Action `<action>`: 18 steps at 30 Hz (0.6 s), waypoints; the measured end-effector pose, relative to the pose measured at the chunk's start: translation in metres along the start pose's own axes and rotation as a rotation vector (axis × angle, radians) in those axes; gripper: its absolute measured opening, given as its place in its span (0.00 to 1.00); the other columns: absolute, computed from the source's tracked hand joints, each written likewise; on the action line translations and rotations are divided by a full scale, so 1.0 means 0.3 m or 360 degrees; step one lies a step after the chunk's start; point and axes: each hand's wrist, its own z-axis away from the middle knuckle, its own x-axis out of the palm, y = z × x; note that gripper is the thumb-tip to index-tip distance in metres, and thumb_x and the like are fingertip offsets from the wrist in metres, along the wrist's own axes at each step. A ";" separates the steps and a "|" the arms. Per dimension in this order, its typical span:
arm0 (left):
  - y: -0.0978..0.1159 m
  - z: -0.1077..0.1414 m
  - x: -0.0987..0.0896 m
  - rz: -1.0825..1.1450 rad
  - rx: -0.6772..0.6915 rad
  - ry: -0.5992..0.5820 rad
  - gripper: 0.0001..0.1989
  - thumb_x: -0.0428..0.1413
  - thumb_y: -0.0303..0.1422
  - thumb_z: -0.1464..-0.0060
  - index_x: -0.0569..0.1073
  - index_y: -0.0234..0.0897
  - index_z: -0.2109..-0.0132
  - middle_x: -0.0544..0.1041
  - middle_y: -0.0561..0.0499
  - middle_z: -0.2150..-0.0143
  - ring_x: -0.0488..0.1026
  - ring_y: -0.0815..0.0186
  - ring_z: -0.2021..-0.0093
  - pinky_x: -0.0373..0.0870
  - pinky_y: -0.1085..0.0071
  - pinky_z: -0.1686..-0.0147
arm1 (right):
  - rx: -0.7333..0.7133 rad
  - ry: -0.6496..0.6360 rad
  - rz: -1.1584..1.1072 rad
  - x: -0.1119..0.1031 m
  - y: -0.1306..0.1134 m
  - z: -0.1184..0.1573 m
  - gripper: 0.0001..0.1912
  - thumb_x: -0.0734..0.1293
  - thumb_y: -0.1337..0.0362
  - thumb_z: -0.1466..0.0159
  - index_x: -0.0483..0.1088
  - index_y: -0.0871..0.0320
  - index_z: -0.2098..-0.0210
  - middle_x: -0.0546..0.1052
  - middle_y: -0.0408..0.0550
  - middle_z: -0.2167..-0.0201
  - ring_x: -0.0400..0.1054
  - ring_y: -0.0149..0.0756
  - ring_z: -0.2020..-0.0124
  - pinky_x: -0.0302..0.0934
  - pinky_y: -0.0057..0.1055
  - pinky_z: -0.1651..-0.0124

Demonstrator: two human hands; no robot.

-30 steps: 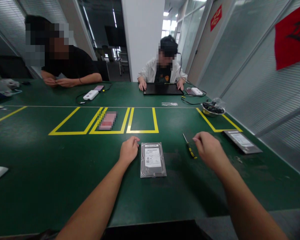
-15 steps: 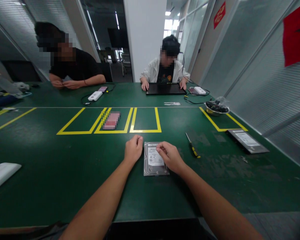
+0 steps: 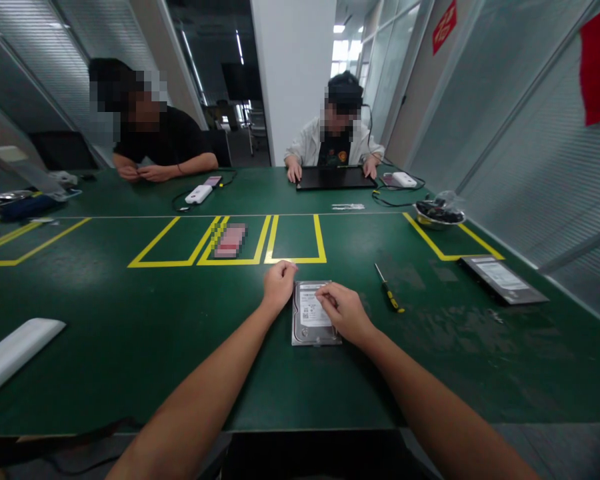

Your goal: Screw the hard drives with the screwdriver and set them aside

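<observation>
A hard drive (image 3: 305,331) with a white label lies flat on the green table in front of me. At its upper left corner is my left hand (image 3: 279,287), its fingers curled closed; whether it touches the drive's edge I cannot tell. My right hand (image 3: 349,313) hovers over the drive's right side, thumb and fingers pinched together above the label. Whatever either hand holds, if anything, is hidden or too small to name. To the right lies a screwdriver (image 3: 391,293) with a yellow and black handle.
A second hard drive (image 3: 503,279) lies at the right, near a metal bowl (image 3: 441,222) of dark parts. Yellow tape (image 3: 295,260) marks rectangles ahead. A white object (image 3: 23,350) is at the left. Across the table sit two people; one holds a dark flat panel (image 3: 336,178).
The view has turned slightly left. My left hand has moved a little rightward and forward, closer to the drive's upper left corner. My right hand stays over the label, still pinched.
</observation>
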 end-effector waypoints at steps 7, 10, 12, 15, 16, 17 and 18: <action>0.038 0.098 -0.072 -0.0081 0.0276 -0.0257 0.14 0.49 0.38 0.40 0.72 0.35 0.68 0.67 0.56 0.79 0.63 0.70 0.77 0.57 0.74 0.74 | 0.0223 0.0028 -0.0370 0.004 -0.003 0.008 0.05 0.64 0.64 0.36 0.71 0.57 0.65 0.75 0.44 0.69 0.68 0.33 0.67 0.62 0.32 0.61; 0.053 0.136 -0.096 -0.0026 0.0331 -0.0287 0.13 0.51 0.38 0.40 0.72 0.34 0.68 0.69 0.53 0.75 0.65 0.69 0.74 0.60 0.73 0.72 | 0.0340 0.0006 -0.0740 0.010 -0.007 0.008 0.07 0.66 0.60 0.38 0.70 0.57 0.65 0.73 0.43 0.71 0.68 0.32 0.68 0.63 0.31 0.63; 0.060 0.154 -0.107 0.0038 0.0372 -0.0330 0.11 0.54 0.37 0.41 0.73 0.34 0.66 0.70 0.52 0.73 0.64 0.70 0.74 0.61 0.74 0.72 | 0.0406 -0.0004 -0.1002 0.010 -0.016 0.005 0.10 0.69 0.58 0.41 0.68 0.57 0.65 0.73 0.42 0.71 0.68 0.31 0.68 0.63 0.30 0.63; 0.063 0.168 -0.117 0.0183 0.0395 -0.0455 0.10 0.57 0.36 0.43 0.76 0.34 0.60 0.73 0.50 0.68 0.66 0.70 0.72 0.62 0.74 0.72 | 0.0490 -0.0045 -0.1245 0.001 -0.032 0.001 0.13 0.73 0.58 0.45 0.67 0.56 0.66 0.72 0.41 0.72 0.68 0.30 0.68 0.63 0.29 0.63; 0.062 0.170 -0.119 0.0217 0.0402 -0.0501 0.10 0.57 0.36 0.43 0.77 0.34 0.59 0.73 0.49 0.66 0.67 0.70 0.72 0.62 0.74 0.72 | 0.0514 -0.0061 -0.1294 -0.002 -0.036 0.000 0.14 0.74 0.58 0.46 0.67 0.56 0.66 0.73 0.40 0.72 0.68 0.29 0.69 0.63 0.28 0.64; 0.061 0.171 -0.120 0.0243 0.0411 -0.0545 0.10 0.58 0.36 0.43 0.78 0.34 0.59 0.74 0.48 0.66 0.67 0.69 0.71 0.63 0.74 0.72 | 0.0534 -0.0071 -0.1333 -0.004 -0.038 0.000 0.15 0.74 0.58 0.46 0.66 0.56 0.67 0.73 0.40 0.72 0.69 0.29 0.70 0.63 0.28 0.65; 0.060 0.172 -0.120 0.0264 0.0420 -0.0586 0.10 0.58 0.36 0.44 0.78 0.35 0.59 0.75 0.48 0.65 0.68 0.69 0.71 0.63 0.74 0.72 | 0.0550 -0.0076 -0.1363 -0.005 -0.039 -0.001 0.16 0.75 0.59 0.47 0.66 0.56 0.67 0.73 0.39 0.73 0.69 0.29 0.70 0.62 0.27 0.65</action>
